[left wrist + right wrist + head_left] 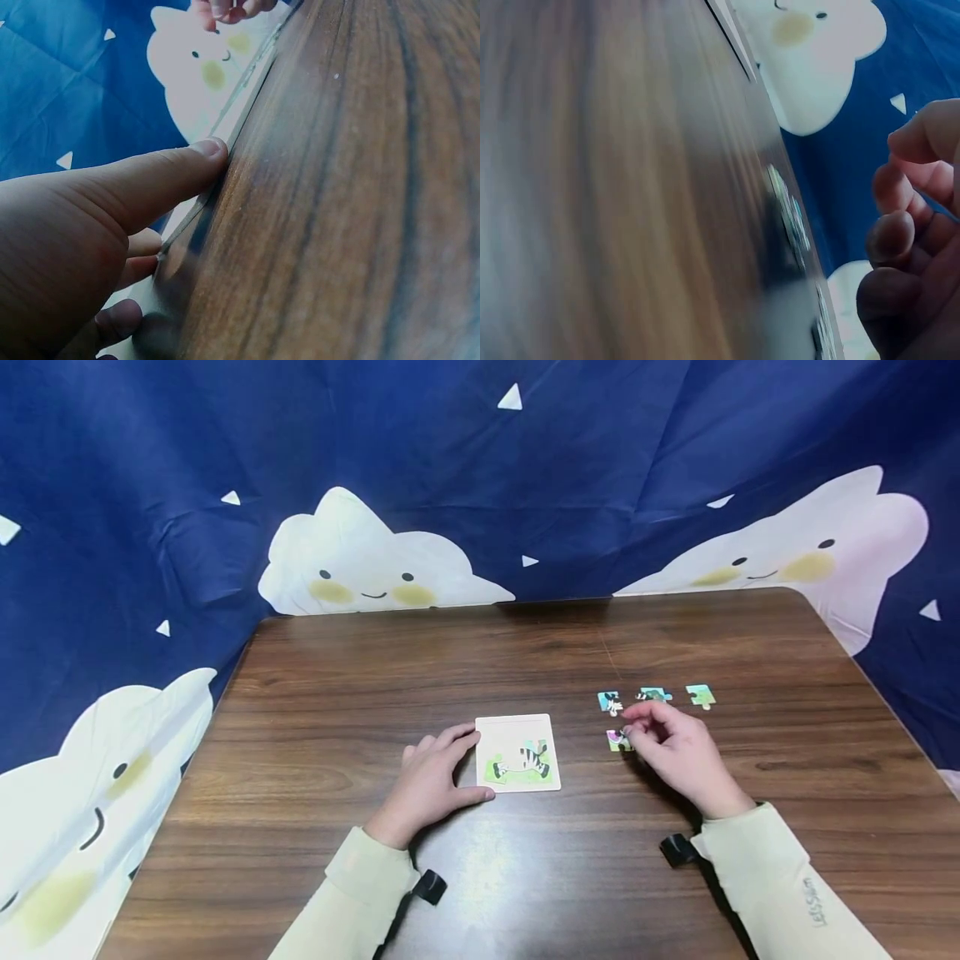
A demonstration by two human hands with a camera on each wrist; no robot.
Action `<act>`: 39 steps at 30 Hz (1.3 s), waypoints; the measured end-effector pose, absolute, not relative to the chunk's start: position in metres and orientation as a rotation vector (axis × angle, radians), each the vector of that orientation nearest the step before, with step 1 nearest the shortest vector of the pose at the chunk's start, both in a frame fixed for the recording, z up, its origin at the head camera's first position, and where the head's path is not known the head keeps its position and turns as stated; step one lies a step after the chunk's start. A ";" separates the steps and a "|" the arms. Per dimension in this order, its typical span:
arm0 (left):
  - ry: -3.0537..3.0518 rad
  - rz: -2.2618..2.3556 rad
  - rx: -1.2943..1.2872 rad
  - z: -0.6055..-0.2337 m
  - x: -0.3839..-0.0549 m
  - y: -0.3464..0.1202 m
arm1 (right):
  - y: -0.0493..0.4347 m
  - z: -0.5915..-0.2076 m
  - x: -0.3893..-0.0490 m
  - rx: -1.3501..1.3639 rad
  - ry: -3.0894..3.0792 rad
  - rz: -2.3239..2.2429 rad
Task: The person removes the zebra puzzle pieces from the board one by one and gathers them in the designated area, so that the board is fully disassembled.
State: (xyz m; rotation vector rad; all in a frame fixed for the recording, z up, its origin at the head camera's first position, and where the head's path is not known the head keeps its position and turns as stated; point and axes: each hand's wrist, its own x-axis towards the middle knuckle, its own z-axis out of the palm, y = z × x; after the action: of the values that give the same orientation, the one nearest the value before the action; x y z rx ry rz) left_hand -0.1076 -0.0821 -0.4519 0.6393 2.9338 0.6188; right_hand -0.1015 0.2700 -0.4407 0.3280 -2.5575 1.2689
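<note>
Left hand (427, 781), thumb and fingers spread apart, touches the left side and near-left corner of a white puzzle board (517, 729) on a brown table (337, 693). Zebra pieces (531, 762) occupy the board's near part. Rightward lie a far piece (608, 702), a near piece (616, 741) and a third piece (656, 694); right hand (678, 756), loosely curled, fingertips slightly apart, above the table; finally, a green piece (701, 696).

On brown wood-grain table (337, 677): white puzzle tray (517, 731) touching left hand (431, 777); four loose jigsaw pieces (702, 696) near right hand (681, 760).
</note>
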 end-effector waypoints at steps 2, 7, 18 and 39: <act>2.933 0.620 0.640 -0.452 -0.107 -0.082 | 0.263 -0.441 -0.102 0.353 -2.563 1.280; 2.942 0.619 0.649 -0.452 -0.107 -0.082 | 0.246 -0.442 -0.102 0.427 -2.586 1.313; 2.947 0.613 0.656 -0.450 -0.109 -0.082 | 0.216 -0.437 -0.100 0.578 -2.795 1.192; 2.938 0.603 0.642 -0.454 -0.110 -0.083 | 0.181 -0.435 -0.116 0.555 -3.091 1.029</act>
State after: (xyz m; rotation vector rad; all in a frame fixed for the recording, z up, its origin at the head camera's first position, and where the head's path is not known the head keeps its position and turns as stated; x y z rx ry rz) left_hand -0.1097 -0.0833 -0.4541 0.6420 2.9382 0.6033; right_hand -0.1159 0.1808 -0.4346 0.5555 -3.0908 1.0294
